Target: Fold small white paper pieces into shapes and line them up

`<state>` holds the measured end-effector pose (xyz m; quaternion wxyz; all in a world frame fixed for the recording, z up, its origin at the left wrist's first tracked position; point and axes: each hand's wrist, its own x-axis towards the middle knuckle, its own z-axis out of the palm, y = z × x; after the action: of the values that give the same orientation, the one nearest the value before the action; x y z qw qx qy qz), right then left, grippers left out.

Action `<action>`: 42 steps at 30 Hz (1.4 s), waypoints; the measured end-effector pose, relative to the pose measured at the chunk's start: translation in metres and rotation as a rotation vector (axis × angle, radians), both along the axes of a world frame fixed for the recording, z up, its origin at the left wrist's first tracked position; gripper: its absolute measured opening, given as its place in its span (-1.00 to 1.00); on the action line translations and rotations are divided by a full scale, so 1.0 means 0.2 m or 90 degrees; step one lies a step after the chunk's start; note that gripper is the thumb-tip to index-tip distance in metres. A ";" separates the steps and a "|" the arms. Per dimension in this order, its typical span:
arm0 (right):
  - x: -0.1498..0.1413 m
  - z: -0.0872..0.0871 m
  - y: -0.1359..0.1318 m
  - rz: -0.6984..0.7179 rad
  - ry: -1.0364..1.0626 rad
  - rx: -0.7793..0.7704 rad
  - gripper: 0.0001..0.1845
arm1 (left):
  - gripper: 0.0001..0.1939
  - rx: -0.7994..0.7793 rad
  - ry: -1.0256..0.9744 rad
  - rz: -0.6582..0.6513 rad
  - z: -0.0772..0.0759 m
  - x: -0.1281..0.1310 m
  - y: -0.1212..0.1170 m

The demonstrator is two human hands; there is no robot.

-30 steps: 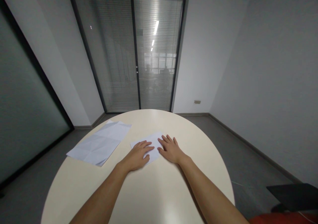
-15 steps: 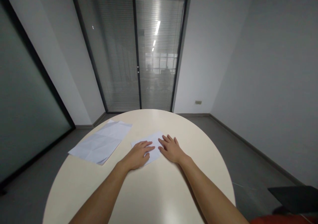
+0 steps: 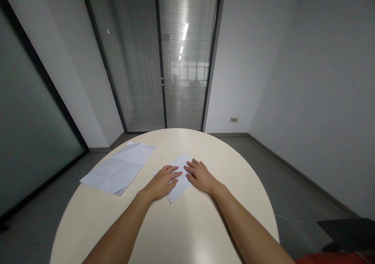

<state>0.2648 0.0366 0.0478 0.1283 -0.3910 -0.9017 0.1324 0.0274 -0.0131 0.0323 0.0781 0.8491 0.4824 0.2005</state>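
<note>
Small white paper sheet, angular outline [image 3: 179,188], lies flat on round cream-coloured tabletop [image 3: 172,232], under and between both hands, one corner toward the person; long axis can't be told, edges covered. Bare left hand [image 3: 163,183], palm down, fingers loosely spread, grasping nothing, covers more of its left side; bare right hand [image 3: 201,177], likewise spread and ungrasping, rests fingertips at its right edge.

Two arms [image 3: 117,227] are ending in two grips, the left grip [image 3: 163,182] and the right grip [image 3: 201,177]. One small paper [image 3: 182,182] and one larger paper [image 3: 118,168], whether single or stacked not showing clearly, are lying on one counter [image 3: 165,232]. Ahead, two glass panels [image 3: 133,72] are standing, three light strips [image 3: 185,31] are glowing, one wall plate [image 3: 233,120] is showing.
</note>
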 end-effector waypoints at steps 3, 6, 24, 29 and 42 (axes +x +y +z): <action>-0.01 -0.01 0.01 0.024 0.031 0.032 -0.53 | -0.57 0.000 0.001 0.007 -0.01 0.00 0.01; -0.03 -0.02 0.01 0.062 0.075 0.048 -0.56 | -0.57 0.003 0.008 0.026 -0.01 0.00 0.01; -0.02 -0.01 0.01 0.079 0.085 0.025 -0.62 | -0.56 -0.026 -0.001 0.077 -0.01 -0.03 0.02; -0.01 -0.02 0.02 0.112 0.117 0.034 -0.63 | -0.56 -0.032 0.012 0.082 0.00 -0.03 0.02; -0.01 0.00 0.00 0.180 0.148 -0.068 -0.45 | -0.62 -0.048 -0.091 0.093 -0.02 -0.04 0.04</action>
<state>0.2622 0.0367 0.0470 0.1904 -0.2485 -0.9186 0.2413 0.0192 -0.0059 0.0283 0.1292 0.7919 0.5432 0.2475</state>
